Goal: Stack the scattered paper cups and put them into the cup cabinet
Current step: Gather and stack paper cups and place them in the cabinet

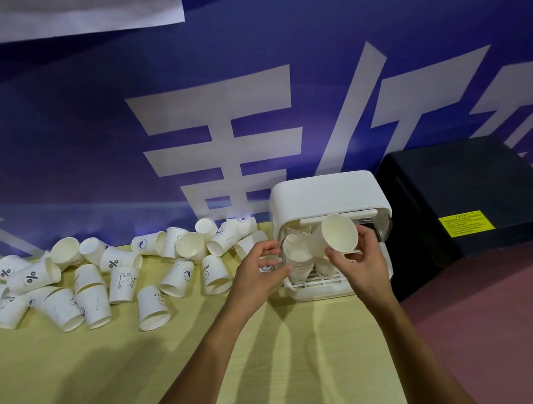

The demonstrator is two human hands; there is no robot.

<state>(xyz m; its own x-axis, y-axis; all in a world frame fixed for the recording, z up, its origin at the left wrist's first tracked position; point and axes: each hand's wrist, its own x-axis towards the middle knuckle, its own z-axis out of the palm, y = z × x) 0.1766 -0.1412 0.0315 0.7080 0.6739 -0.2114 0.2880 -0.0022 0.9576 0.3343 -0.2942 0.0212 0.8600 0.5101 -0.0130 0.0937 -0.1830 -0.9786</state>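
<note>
Many white paper cups point(118, 273) lie scattered on the yellow table, left and middle, most tipped over. The white cup cabinet point(327, 195) stands at the table's right end with its front open. A stack of cups point(298, 254) leans in its opening, and my left hand point(259, 268) touches that stack's side with loosely curled fingers. My right hand point(360, 257) grips the lower end of a second cup stack point(337, 233), tilted with its mouth toward me, in front of the cabinet opening.
The yellow table point(145, 379) ends just right of the cabinet. A black box point(475, 199) with a yellow label stands to the right. A blue banner wall point(248, 105) runs close behind the cups.
</note>
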